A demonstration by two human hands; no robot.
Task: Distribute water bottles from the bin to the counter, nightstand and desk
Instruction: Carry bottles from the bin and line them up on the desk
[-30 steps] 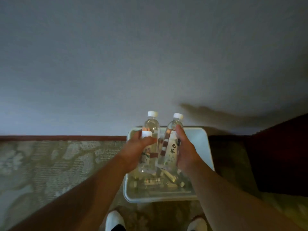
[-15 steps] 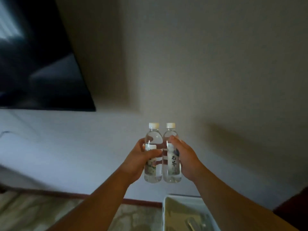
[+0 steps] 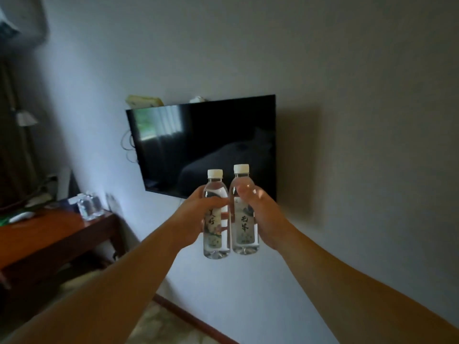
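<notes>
I held one bottle upright in each fist, my left hand [image 3: 192, 220] wrapped round the left bottle [image 3: 215, 219] and my right hand [image 3: 264, 219] round the right bottle [image 3: 244, 214], their sides just touching. The desk [image 3: 49, 244] lay well left of my hands; carrying both level seemed wisest.

- Two long arms reach out, both bare with no sleeves showing.
- The left hand [image 3: 192, 219] and right hand [image 3: 263, 219] wear no gloves, rings or watch.
</notes>
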